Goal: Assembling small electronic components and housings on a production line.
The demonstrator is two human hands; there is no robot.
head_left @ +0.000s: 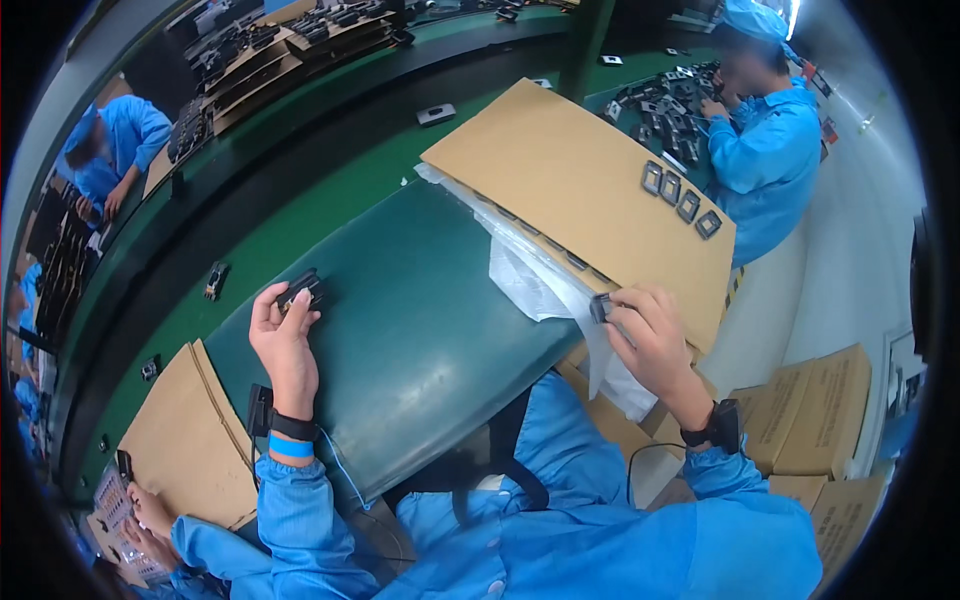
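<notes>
My left hand (287, 342) is raised over the green mat (410, 290), its fingers closed around a small black device (303, 289) with some metallic detail. My right hand (648, 335) pinches a small black rectangular frame (600, 307) beside the near edge of a large cardboard sheet (560, 160). Several similar black frames (689, 206) lie in a row on that sheet toward its right end. White plastic film (535, 280) sticks out from under the sheet and hangs down near my right hand.
Beyond the mat runs a green conveyor (350, 180) carrying scattered devices (435, 115). A co-worker in blue (770, 150) works at the far right by a pile of black parts (665, 115). Cardboard sheets (185, 430) lie at left; cartons (815, 410) stand at right.
</notes>
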